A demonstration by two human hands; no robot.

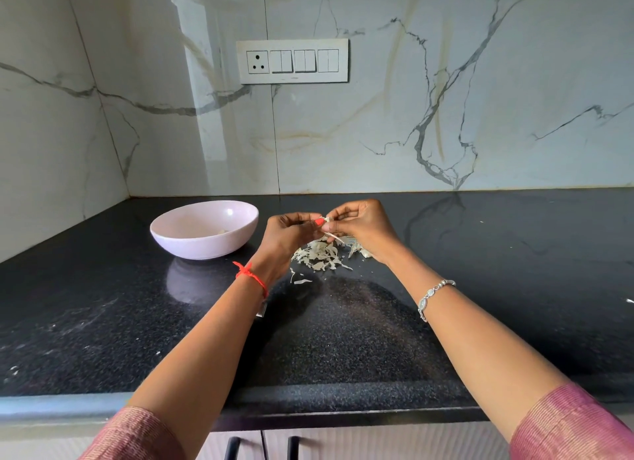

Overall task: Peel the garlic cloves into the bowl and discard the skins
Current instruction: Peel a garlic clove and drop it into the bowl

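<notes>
A small garlic clove (326, 220) is pinched between my left hand (291, 231) and my right hand (360, 228), held above the counter. A strip of papery skin (336, 237) hangs down from the clove. Directly beneath my hands lies a pile of garlic skins (322, 255) on the black countertop. To the left stands a pale pink bowl (192, 243) with a peeled clove (222, 232) visible inside. Most of the clove in my fingers is hidden.
The black granite counter (343, 339) runs to a marble wall with a switch panel (293, 61). A few loose skin flakes (302, 281) lie near the pile. Cabinet handles (260, 447) show below the counter's front edge.
</notes>
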